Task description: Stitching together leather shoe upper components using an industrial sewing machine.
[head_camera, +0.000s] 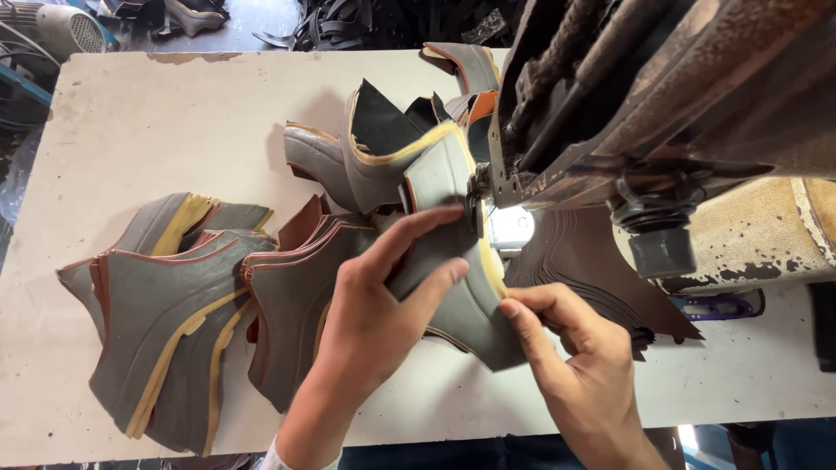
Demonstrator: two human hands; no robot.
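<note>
My right hand lies nearest the camera, at the near right. Its thumb and forefinger are pinched shut on the near right edge of the grey leather piece, beside the yellow trim strip. My left hand lies flat across the piece from the left, fingers spread and pressing down rather than gripping; the forefinger tip reaches close to the needle area.

The leather piece sits at the middle of the table, its far end tucked under the head of the sewing machine, just beside the bright metal plate. Its long axis runs near to far, leaning slightly left at the far end. The trimmed edge faces right, toward the machine; the pointed near end faces me.

My judgement: the step is guiding the trimmed edge through the machine. To do it well, I would keep the left fingers flat and clear of the needle, hold the right pinch light, and turn the piece gradually so the curve of the trim follows the feed line.

Further out, a stack of similar grey pieces lies on the near left, well apart from the machine. More pieces stand curled just behind the work. Dark leather sheets lie under the machine arm at right.
</note>
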